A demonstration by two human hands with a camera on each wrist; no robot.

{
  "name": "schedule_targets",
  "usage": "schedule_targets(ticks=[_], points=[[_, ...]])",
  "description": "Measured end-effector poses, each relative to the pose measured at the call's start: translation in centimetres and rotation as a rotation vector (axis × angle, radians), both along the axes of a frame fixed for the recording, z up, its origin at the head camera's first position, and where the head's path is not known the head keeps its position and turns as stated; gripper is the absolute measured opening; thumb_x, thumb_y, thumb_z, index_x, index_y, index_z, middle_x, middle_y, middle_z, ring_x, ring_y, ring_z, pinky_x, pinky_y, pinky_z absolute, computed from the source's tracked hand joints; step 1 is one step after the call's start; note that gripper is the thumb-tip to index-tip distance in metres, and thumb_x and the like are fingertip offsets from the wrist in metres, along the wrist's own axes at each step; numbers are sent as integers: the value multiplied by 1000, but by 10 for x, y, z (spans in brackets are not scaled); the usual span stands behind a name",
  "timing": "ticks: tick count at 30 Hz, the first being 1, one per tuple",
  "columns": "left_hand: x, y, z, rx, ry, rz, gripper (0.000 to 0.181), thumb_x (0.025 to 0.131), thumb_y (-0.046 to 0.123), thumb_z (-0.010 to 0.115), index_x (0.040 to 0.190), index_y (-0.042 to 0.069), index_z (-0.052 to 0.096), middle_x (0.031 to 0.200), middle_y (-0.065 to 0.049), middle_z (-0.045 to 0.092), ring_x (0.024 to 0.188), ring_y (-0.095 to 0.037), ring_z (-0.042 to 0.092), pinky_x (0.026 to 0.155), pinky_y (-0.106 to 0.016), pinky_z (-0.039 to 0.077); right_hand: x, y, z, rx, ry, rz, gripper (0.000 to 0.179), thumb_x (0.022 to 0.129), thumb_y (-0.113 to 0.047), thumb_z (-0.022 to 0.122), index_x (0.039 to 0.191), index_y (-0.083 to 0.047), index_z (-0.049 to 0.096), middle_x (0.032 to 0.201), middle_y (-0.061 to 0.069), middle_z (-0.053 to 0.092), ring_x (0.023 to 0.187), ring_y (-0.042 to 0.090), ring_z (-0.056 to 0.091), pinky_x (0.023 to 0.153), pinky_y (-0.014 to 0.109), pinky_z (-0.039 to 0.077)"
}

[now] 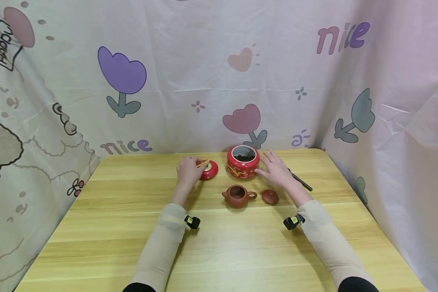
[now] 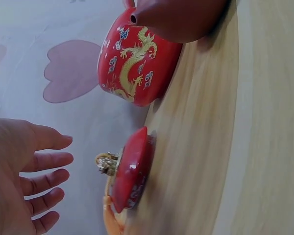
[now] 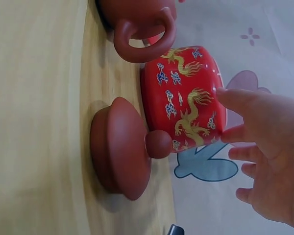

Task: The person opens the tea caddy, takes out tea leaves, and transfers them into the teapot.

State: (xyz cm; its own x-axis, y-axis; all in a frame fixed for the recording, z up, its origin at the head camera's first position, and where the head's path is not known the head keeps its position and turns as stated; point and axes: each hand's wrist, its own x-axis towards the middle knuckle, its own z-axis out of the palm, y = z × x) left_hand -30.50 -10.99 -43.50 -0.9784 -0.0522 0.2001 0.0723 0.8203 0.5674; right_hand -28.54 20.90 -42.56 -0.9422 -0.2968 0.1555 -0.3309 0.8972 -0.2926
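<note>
A red lid (image 1: 209,172) with a gold knob and an orange tassel lies on the table, its knob facing up. Just above and left of it is my left hand (image 2: 19,171), fingers relaxed and apart, with a gap to the knob in the left wrist view. To the right stands a red dragon-patterned jar (image 1: 242,172), uncovered, with dark loose contents (image 1: 244,158) inside. My right hand (image 1: 277,172) is at the jar's right side, fingers spread; in the right wrist view its thumb and index finger reach the jar's upper edge, though contact is hard to tell.
A brown clay teapot (image 1: 238,202) stands uncovered in front of the jar, handle to the right. Its brown lid (image 3: 127,147) lies beside it. A thin black stick (image 1: 301,182) lies behind my right wrist. A printed cloth (image 1: 190,73) hangs behind the wooden table (image 1: 219,251).
</note>
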Motion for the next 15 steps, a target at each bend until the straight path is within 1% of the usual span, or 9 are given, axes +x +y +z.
schedule_targets(ticks=[4,7,11,15], points=[[4,-1,6,-10,28,-26,32,89,33,68,111,10,72,117,-14,64,114,-35,51,97,-51,38,7,5,0,-8,27,12,62,96,-40,58,143,-2,46,156,25,29,149,43,13,120,59,11],[9,-1,10,-17,52,-44,32,90,33,68,111,9,72,119,-14,63,114,-35,51,97,-52,38,13,10,-1,-27,37,15,60,96,-38,58,143,-2,47,155,26,30,149,44,13,120,60,12],[15,1,17,-45,82,-73,31,89,32,69,110,10,73,117,-13,63,113,-35,52,98,-54,39,23,17,-1,-74,39,1,60,96,-37,59,142,-2,47,154,26,32,149,44,13,120,60,12],[21,3,24,-75,106,-120,32,88,33,69,111,12,73,118,-12,64,116,-34,52,101,-55,38,32,27,-1,-122,51,-28,62,96,-39,58,143,0,46,154,25,32,148,45,15,118,64,13]])
